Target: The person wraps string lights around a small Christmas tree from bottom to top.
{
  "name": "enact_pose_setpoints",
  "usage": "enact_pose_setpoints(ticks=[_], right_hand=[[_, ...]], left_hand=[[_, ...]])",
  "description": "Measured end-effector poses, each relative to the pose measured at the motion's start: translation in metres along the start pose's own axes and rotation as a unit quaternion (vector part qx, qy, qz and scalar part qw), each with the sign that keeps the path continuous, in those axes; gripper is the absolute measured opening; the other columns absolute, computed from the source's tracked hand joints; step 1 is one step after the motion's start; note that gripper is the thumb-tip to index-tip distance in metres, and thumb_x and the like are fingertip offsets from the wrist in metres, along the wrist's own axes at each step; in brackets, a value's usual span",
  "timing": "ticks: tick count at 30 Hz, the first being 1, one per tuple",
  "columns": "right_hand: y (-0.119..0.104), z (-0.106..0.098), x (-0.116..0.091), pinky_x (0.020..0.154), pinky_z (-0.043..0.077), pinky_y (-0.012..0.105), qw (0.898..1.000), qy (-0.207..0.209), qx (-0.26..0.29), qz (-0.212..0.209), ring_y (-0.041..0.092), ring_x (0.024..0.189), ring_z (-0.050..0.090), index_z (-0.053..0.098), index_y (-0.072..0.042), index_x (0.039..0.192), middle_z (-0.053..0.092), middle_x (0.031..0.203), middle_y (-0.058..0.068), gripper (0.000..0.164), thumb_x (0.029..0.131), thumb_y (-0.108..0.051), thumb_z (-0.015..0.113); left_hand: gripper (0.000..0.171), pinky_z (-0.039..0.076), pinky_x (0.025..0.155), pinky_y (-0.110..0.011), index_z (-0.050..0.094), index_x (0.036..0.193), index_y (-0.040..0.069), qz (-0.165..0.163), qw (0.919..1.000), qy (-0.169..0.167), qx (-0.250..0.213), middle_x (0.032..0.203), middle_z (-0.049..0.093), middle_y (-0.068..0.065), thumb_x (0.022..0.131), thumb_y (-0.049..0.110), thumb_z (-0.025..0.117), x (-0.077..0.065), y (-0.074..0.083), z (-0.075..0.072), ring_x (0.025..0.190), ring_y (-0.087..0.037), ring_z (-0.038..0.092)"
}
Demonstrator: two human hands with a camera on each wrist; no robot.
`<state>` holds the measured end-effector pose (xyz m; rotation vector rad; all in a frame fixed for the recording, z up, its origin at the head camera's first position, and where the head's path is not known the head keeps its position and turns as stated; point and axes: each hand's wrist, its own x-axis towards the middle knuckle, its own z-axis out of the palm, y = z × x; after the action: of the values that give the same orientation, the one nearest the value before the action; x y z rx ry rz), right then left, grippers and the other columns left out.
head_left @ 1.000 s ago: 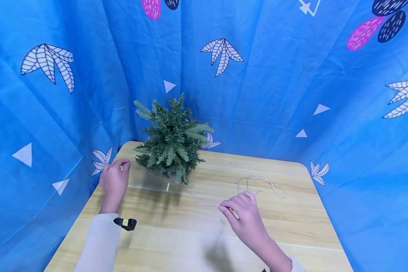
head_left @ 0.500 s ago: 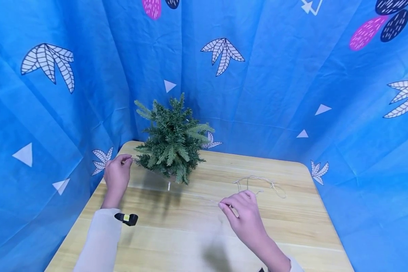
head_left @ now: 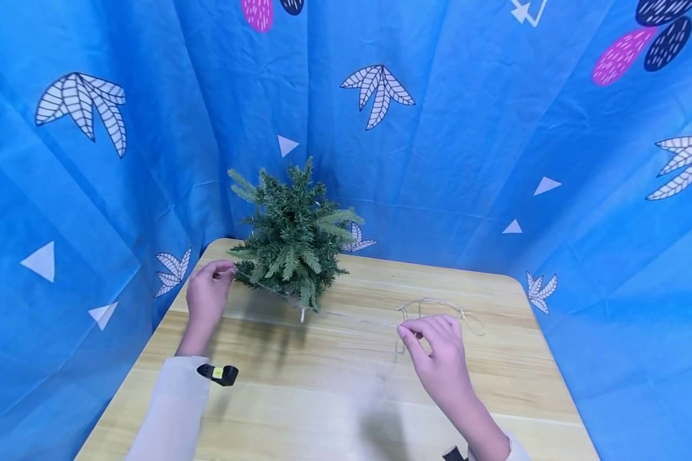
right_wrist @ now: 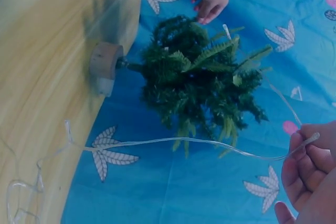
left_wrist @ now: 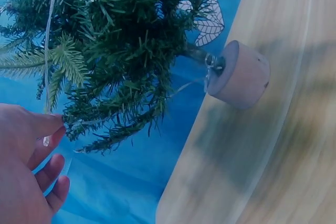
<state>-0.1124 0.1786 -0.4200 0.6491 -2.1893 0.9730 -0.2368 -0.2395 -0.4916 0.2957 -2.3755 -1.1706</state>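
In the head view, the left hand [head_left: 207,296] pinched the string [head_left: 346,318] beside the tree [head_left: 291,237], and the right hand [head_left: 438,349] pinched it above the table [head_left: 496,384]. In the left wrist view, the fingers [left_wrist: 44,127] held the string at a low branch. In the right wrist view, curled fingers [right_wrist: 304,161] gripped the string.

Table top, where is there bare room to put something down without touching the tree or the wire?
The near edge of the table, between both sleeves, is bare. So is the far right corner beyond the wire bundle. It is crowded around the tree, the left hand, the right hand and the wire between them.
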Motion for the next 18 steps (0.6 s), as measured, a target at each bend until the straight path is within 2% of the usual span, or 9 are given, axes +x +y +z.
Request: enact_pose_setpoints(ticks=[4,7,10,13,18], right_hand=[[0.002,-0.002,0.001,0.098,0.031,0.031,1.0,0.005,-0.001,0.013,0.015,0.078,0.056,0.075,-0.007,0.091,0.068,0.078,-0.002,0.006,0.092,-0.012,0.073],[0.002,-0.004,0.002,0.099,0.031,0.031,1.0,0.01,-0.002,0.017,0.015,0.078,0.056,0.074,-0.007,0.09,0.068,0.078,-0.001,0.002,0.088,-0.007,0.075],[0.004,-0.005,0.004,0.098,0.031,0.031,1.0,0.016,-0.002,0.019,0.016,0.078,0.055,0.074,-0.008,0.09,0.067,0.077,-0.001,0.009,0.085,-0.001,0.076],[0.005,-0.008,0.005,0.098,0.031,0.032,0.999,0.021,-0.004,0.025,0.016,0.079,0.055,0.075,-0.008,0.09,0.067,0.076,-0.001,0.012,0.084,0.001,0.077],[0.007,-0.014,0.009,0.097,0.031,0.03,0.999,0.04,-0.003,0.026,0.016,0.079,0.056,0.075,-0.006,0.092,0.069,0.077,0.001,0.005,0.088,-0.003,0.075]], left_hand=[[0.021,0.042,0.073,-0.034,0.074,0.112,0.01,-0.013,0.9996,-0.008,-0.024,0.106,0.074,-0.011,0.098,0.023,0.067,-0.002,0.002,0.0,0.091,-0.021,0.059],[0.022,0.044,0.07,-0.029,0.075,0.113,0.011,-0.034,0.9979,-0.018,-0.052,0.106,0.073,-0.009,0.098,0.026,0.067,-0.003,0.004,-0.001,0.088,-0.014,0.056],[0.024,0.044,0.067,-0.025,0.075,0.113,0.01,-0.048,0.9956,-0.028,-0.075,0.107,0.073,-0.009,0.097,0.026,0.068,-0.006,0.007,-0.002,0.086,-0.01,0.054],[0.024,0.045,0.067,-0.022,0.074,0.114,0.009,-0.055,0.9937,-0.038,-0.09,0.107,0.072,-0.008,0.096,0.025,0.07,-0.008,0.009,-0.002,0.085,-0.008,0.054],[0.027,0.046,0.066,-0.022,0.074,0.114,0.009,-0.067,0.9913,-0.053,-0.1,0.105,0.07,-0.006,0.095,0.028,0.072,-0.013,0.013,-0.001,0.086,-0.011,0.054]])
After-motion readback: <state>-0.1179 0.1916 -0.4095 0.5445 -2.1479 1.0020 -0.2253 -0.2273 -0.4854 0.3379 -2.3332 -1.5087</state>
